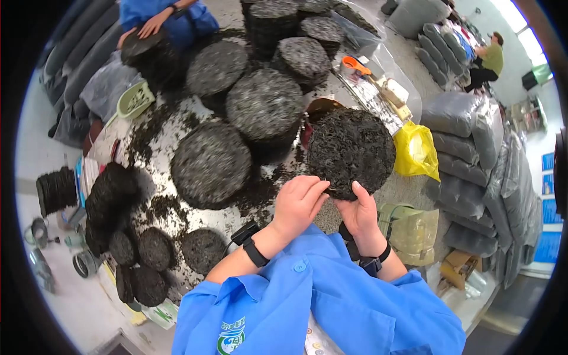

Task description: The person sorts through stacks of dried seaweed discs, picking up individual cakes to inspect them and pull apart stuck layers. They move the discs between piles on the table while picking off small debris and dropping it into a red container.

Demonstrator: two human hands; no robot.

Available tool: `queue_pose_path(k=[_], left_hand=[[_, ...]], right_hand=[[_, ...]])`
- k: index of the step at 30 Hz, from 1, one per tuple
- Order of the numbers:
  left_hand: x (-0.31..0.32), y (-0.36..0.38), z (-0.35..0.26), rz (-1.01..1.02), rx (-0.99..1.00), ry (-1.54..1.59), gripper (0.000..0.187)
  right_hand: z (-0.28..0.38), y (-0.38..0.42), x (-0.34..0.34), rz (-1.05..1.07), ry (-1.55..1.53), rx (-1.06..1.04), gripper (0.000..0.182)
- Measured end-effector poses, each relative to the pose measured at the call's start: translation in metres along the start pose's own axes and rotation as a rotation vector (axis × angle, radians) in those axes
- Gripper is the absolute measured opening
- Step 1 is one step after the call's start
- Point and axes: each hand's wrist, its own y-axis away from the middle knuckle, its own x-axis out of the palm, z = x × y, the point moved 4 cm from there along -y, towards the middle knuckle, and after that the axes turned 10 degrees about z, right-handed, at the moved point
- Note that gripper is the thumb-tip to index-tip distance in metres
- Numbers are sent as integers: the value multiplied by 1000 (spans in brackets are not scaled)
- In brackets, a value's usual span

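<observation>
A dark, round, flaky disc (351, 151) is tilted up in front of me, near the right side of the table. My right hand (359, 214) holds its lower edge, thumb on the face and fingers behind. At the same lower edge, my left hand (300, 204) has its thumb and fingertips pinched together; whatever is between them is too small to name. Just left of the disc stand tall stacks of similar round discs, the closest ones topped by a grey-black disc (264, 105) and another disc (211, 164).
A co-worker's hand (155, 23) rests on a stack at the upper left. Around the table are a green scoop (135, 100), an orange-handled tool (356, 65), a yellow bag (416, 150) and small discs (203, 251). Filled sacks (461, 160) are piled at the right.
</observation>
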Motion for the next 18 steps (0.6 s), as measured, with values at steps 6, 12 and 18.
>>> queue_pose_path(k=[6,12,18], left_hand=[[66,-69,14,161,57,2,29],[111,-112,37,386,121,-94,18],[113,-150,44,322,171,-298,14]], right_hand=[[47,-32,-55,-108,-13,40,44],[64,-73,-78,-165,80,41,45],[78,-139,-105,-153,133,15,45]])
